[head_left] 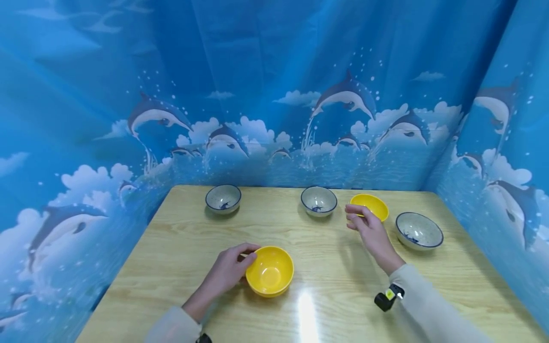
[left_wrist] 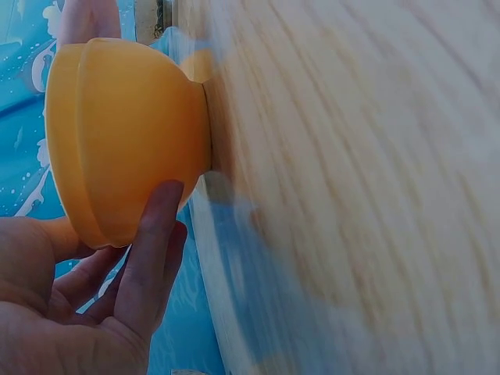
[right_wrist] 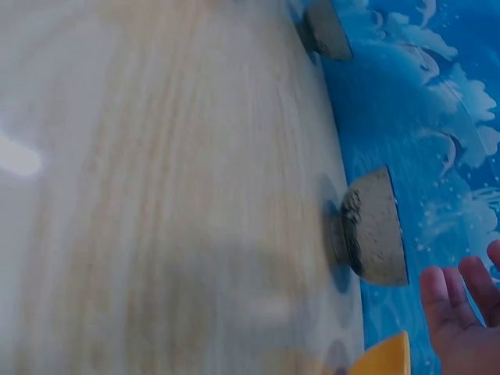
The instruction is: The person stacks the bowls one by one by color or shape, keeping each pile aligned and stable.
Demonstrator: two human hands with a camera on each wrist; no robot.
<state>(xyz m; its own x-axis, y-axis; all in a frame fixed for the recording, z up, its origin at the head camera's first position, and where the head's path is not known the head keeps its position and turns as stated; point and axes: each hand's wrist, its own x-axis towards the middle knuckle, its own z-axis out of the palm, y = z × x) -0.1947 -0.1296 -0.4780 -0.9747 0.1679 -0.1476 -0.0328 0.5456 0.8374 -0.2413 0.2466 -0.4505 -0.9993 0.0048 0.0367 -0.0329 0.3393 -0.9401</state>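
In the head view a yellow bowl (head_left: 270,271) stands upright at the front middle of the table. My left hand (head_left: 231,267) holds it by its left side, thumb at the rim. From the left wrist, the bowl (left_wrist: 133,141) shows a stepped band under the rim, and fingers (left_wrist: 148,258) curve beneath its wall; its base is right at the tabletop. My right hand (head_left: 371,233) is raised over the table with relaxed fingers and nothing in them. It overlaps the near edge of a second yellow bowl (head_left: 373,205) at the back right.
Grey-white bowls with blue rims stand around: one at the back left (head_left: 223,199), one at back centre (head_left: 319,201), one at the right (head_left: 419,231). A blue dolphin-print curtain (head_left: 257,95) hangs behind and beside the wooden table (head_left: 180,247).
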